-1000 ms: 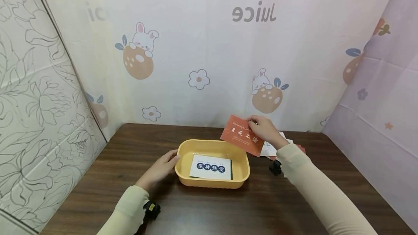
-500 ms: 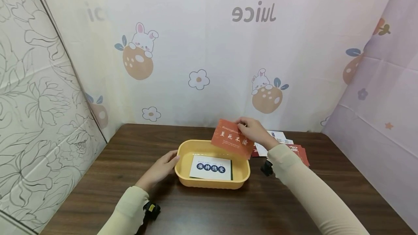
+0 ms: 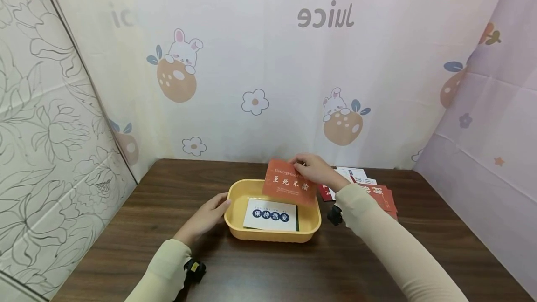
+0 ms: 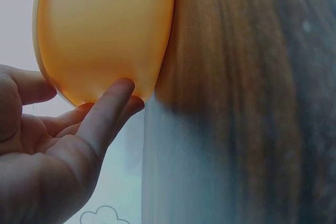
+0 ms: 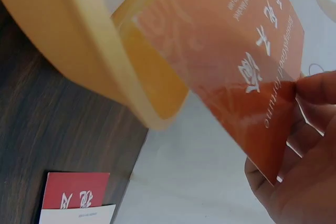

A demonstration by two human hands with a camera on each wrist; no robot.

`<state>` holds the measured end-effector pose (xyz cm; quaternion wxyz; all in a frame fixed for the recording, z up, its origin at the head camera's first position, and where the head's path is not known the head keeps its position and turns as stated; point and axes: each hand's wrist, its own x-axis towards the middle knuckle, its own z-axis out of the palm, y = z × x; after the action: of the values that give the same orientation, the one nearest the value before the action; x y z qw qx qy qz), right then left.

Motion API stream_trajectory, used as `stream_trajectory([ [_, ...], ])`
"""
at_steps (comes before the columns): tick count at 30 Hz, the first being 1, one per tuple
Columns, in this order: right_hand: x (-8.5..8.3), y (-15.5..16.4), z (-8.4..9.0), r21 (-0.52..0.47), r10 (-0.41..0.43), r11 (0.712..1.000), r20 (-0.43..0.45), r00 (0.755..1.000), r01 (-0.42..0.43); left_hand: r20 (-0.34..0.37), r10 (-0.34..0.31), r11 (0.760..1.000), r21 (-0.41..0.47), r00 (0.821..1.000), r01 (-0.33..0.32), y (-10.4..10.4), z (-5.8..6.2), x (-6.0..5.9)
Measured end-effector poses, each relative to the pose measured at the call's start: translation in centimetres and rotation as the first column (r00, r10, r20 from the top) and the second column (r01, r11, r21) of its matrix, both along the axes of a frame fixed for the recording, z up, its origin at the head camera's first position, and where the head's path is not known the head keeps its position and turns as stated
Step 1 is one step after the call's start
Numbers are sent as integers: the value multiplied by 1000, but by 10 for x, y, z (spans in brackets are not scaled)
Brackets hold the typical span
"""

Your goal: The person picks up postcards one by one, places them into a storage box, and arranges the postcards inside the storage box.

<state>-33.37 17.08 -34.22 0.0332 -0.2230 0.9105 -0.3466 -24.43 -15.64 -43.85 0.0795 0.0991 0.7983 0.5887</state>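
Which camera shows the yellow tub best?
The head view: nearly the whole yellow tub shows there, the orange card hiding some of its back. The left wrist view has just one cropped end, the right wrist view only a cropped part.

The yellow tray (image 3: 272, 235) looked to me like smooth plastic with a soft sheen. The orange card (image 3: 286, 184) seemed smooth paper, faintly glossy; the white card (image 3: 271, 216) looked papery too. The table (image 3: 268, 269) showed satiny wood grain, and the backdrop (image 3: 260, 45) was creased, matt cloth.

Orange card (image 3: 287, 185) reading "至死不渝", "Blessing&Good fortune", white card (image 3: 270, 216) "保持热爱", backdrop (image 3: 289, 64) mirrored "Juice"
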Motion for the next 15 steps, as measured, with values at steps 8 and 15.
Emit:
stream_trajectory([
  [8, -1, -12, 1, 96, 84, 992, 35, 996, -88, 1, -8, 1000, 8, 1000, 8, 0, 1, 0],
  [15, -2, -19, -2, 143, 139, 979, 31, 990, -142, 2, -4, 1000, 9, 1000, 4, 0, 3, 1],
])
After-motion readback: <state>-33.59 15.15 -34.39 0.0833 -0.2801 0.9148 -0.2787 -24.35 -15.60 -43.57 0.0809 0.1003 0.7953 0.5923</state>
